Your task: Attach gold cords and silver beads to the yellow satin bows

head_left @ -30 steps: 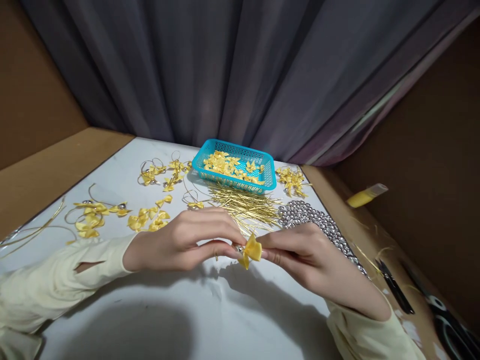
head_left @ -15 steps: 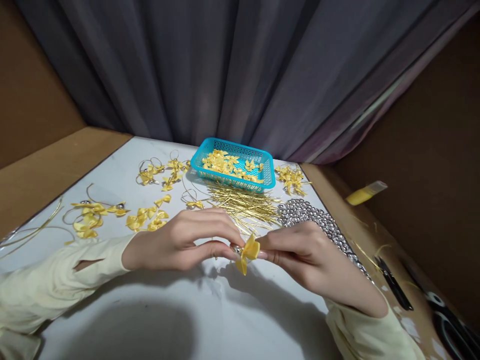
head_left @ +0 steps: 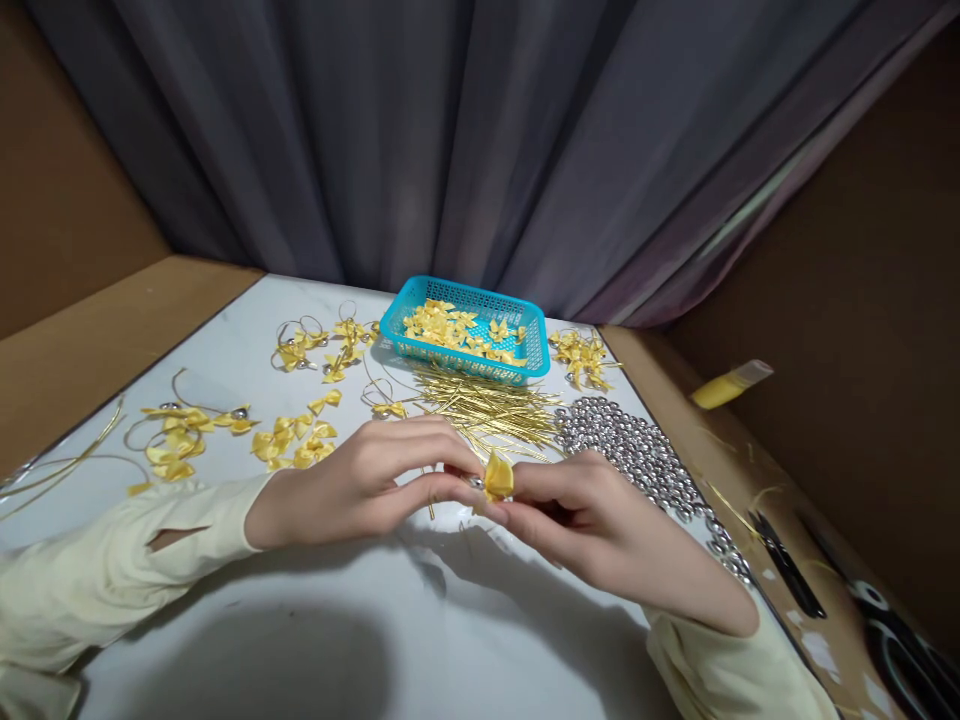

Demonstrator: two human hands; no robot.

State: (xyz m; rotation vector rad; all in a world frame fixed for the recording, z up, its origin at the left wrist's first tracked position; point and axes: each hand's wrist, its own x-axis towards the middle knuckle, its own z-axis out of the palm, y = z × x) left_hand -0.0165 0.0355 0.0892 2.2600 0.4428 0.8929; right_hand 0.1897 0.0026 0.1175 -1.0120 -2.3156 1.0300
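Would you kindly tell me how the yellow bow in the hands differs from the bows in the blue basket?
The held bow is single, pinched between the left hand and right hand; the basket bows lie piled loose in the blue basket, untouched. Both are yellow ribbon.
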